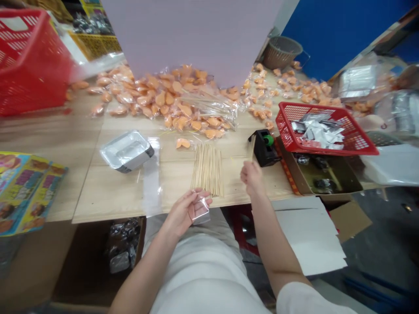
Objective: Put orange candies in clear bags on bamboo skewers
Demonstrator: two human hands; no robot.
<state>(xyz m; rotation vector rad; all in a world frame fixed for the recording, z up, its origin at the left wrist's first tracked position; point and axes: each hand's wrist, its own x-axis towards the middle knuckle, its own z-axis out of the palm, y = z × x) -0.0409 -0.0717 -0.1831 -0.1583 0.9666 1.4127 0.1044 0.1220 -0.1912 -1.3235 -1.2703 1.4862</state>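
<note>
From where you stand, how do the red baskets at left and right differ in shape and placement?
The left basket is tall and deep; the right basket is shallow. The left basket stands on the table; the right basket sits partly over an open box. Both are red with perforated walls.

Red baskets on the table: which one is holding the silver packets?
The right-hand basket, beside the black tape dispenser; silver packets lie inside it. None show in the left basket.

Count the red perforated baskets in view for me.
2. A larger red basket is at the left, cut off by the picture's edge; a smaller red basket is at the right, holding silvery packets. Others may be hidden.
</note>
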